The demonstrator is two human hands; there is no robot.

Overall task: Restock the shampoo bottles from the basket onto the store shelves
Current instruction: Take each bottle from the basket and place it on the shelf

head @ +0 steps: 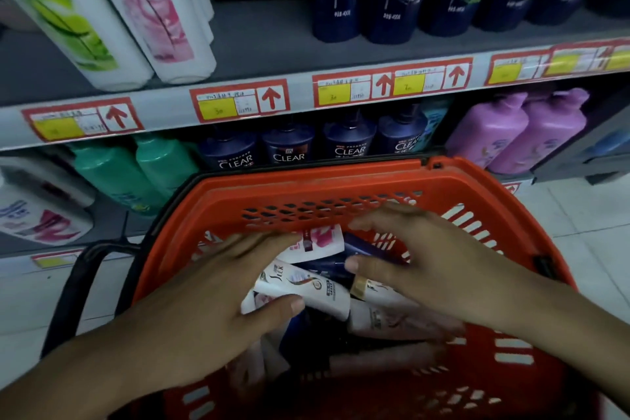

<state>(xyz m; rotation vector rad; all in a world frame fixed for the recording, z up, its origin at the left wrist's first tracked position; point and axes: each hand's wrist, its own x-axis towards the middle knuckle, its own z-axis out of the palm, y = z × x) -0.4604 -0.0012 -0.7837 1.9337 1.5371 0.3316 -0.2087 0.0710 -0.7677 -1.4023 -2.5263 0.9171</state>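
Both hands over red basket [341,187], fingers straight, apart, gripping nothing. Left hand [218,303] touches white "SLEK" bottle [306,286] lying w/ other bottles inside; right hand [429,269] hovers above. Lower shelf behind: blue "CLEAR" bottles [289,147]; shelf-edge tags [238,104] w/ red arrows.

There is one view only, from the camera on my head. It looks forward and steeply down, close over the orange basket [341,187] in front of me, so my left hand [218,300] and right hand [426,266] fill the lower middle. The basket's near rim is cut off at the bottom edge. Past its far rim the view meets the shelves [238,44] head-on and near; the wide lens bends the price-tag rail [177,106] and tilts the upper bottles outward.
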